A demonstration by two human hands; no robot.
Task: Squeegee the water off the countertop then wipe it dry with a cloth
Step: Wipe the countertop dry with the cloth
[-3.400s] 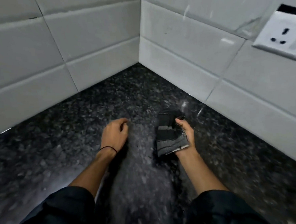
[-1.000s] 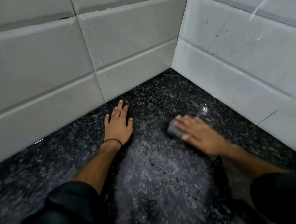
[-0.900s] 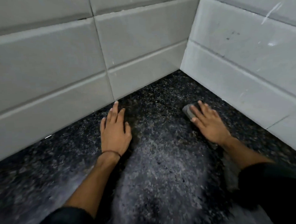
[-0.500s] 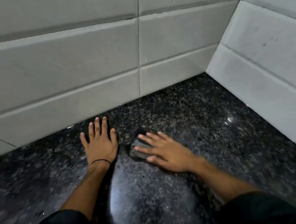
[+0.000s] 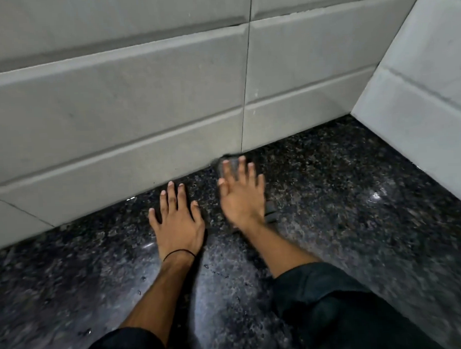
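Observation:
A dark speckled granite countertop [image 5: 346, 208] fills the lower half of the head view. My right hand [image 5: 242, 197] lies flat, fingers spread, pressing a grey cloth [image 5: 270, 212] onto the counter right at the foot of the back wall. Most of the cloth is hidden under the palm; a bit shows beyond the fingertips and at the hand's right edge. My left hand [image 5: 177, 219] rests flat on the counter just to the left, fingers apart, holding nothing, with a thin black band at the wrist. No squeegee is in view.
White tiled walls stand behind [image 5: 140, 99] and to the right [image 5: 419, 84], meeting in a corner at the far right. A pale smeared streak [image 5: 225, 294] runs down the counter between my forearms. Small bright glints [image 5: 376, 195] show on the stone at the right.
My right hand has pushed the cloth forward from beside my left hand up to the back wall. The view has swung left, so the corner sits farther right. My left hand stays planted.

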